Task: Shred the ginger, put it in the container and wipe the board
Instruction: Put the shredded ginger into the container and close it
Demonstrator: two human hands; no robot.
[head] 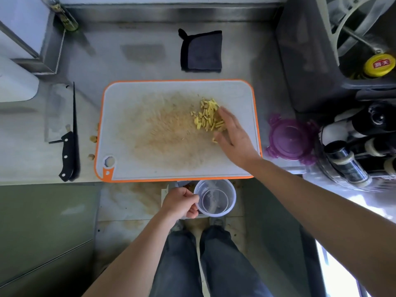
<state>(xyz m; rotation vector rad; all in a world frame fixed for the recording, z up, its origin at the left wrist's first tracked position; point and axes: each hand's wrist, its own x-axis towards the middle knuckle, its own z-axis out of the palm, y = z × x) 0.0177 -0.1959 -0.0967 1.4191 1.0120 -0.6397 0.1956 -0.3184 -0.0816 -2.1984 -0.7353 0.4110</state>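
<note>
The clear round container (215, 198) is held in the left grip (181, 202), whose fingers curl round its left wall with the thumb at the rim. Its mouth faces up and its bare bottom shows through. It hangs off the worktop (107, 56), just below the near edge of the cutting board (132, 99). Beyond it and to the right, the right grip (232, 133) lies on the board with its fingers straight and close together. It holds nothing; the fingertips and the inner side of the grip touch the ginger shreds (207, 115). The shreds lie in a loose yellow pile on the board, just left of and beyond that grip, with a few strays near its thumb. A brownish stain spreads over the board to the left of the pile. A purple lid (289, 139) lies flat on the worktop to the right of the right grip, just past the board's orange edge. Farther off on that side a dark crate (310, 61) holds a bottle with a yellow cap (379, 65). Straight beyond the right grip, past the board's far edge, lies a folded dark cloth (201, 51). Well to the left of both grips a cleaver (62, 116) lies on the worktop, and a few ginger scraps (93, 138) sit between it and the board.
</note>
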